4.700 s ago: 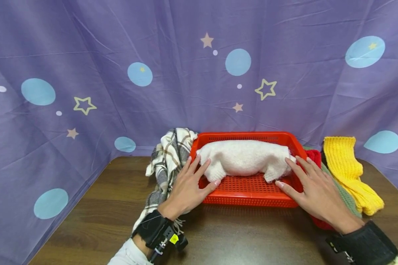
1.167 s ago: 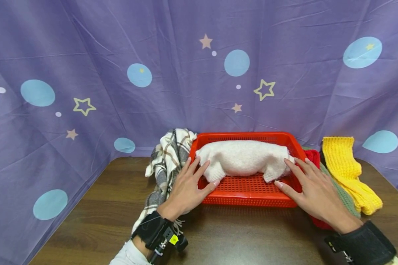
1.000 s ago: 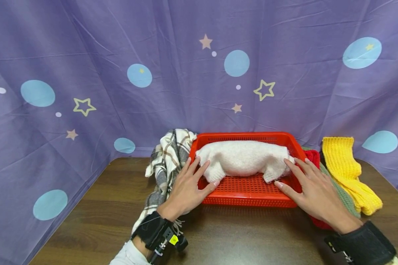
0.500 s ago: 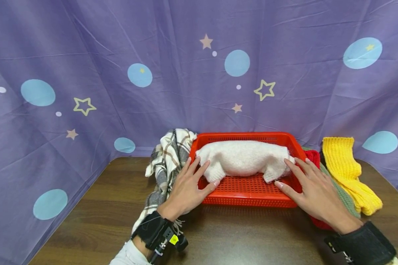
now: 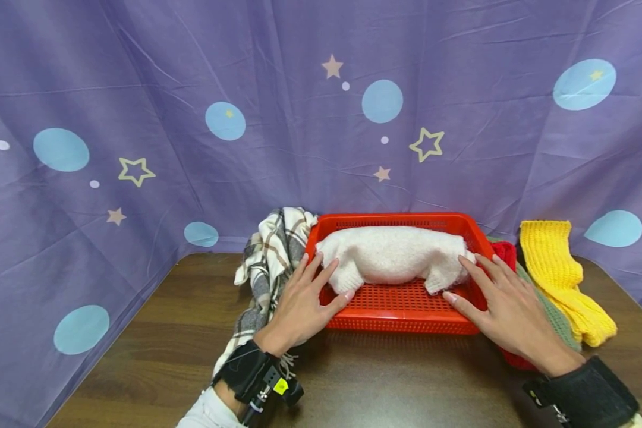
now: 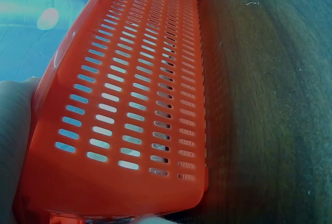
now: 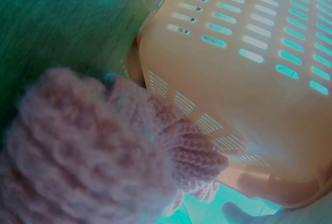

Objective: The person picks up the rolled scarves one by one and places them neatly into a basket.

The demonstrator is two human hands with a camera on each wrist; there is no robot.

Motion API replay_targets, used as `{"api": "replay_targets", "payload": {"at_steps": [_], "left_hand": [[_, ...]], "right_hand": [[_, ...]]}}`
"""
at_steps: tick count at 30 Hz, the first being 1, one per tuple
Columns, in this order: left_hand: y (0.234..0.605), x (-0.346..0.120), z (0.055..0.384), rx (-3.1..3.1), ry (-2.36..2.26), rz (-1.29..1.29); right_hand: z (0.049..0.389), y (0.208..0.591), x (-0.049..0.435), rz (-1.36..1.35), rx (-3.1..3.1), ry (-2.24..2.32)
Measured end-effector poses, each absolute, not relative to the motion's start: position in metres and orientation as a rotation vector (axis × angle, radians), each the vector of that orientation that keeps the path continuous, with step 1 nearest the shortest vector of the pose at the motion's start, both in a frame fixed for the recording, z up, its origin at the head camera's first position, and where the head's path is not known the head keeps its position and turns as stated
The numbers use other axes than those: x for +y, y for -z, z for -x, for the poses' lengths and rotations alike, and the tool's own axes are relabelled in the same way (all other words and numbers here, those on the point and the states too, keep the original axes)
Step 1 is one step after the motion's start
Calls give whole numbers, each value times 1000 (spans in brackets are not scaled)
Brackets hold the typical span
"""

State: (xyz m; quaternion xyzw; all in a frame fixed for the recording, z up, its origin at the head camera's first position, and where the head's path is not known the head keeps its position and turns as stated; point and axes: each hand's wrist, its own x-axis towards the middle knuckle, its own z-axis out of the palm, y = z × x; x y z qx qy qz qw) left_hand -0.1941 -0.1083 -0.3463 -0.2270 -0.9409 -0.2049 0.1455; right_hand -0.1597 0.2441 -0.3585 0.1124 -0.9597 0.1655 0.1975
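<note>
A red plastic basket (image 5: 401,320) with slotted walls stands in the head view, holding a white fuzzy knitted garment (image 5: 396,255) bundled lengthwise, its two ribbed ends pointing toward me. At the left end of the basket my left hand (image 5: 301,303) rests with spread fingers over the rim, fingertips right at the garment. My right hand (image 5: 513,309) lies likewise over the right end, index fingertip at the garment's edge. In the left wrist view the basket wall (image 6: 67,175) fills the middle; in the right wrist view a ribbed knit piece (image 7: 83,146) sits beside the basket.
Left of the basket lies a plaid fringed scarf (image 5: 267,255), partly behind my left arm. A yellow knitted scarf (image 5: 559,279), a green knit (image 5: 559,318) and a red knit (image 5: 504,254) lie to the right. Behind the wooden table (image 5: 406,380) hangs a purple curtain (image 5: 278,71).
</note>
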Motion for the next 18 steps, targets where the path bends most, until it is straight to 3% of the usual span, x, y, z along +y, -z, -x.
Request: {"api": "replay_targets", "payload": {"at_steps": [18], "left_hand": [[346,-108,193,-2716,580,654]], "right_hand": [[160,358,244,-314,-2695,-472]]}}
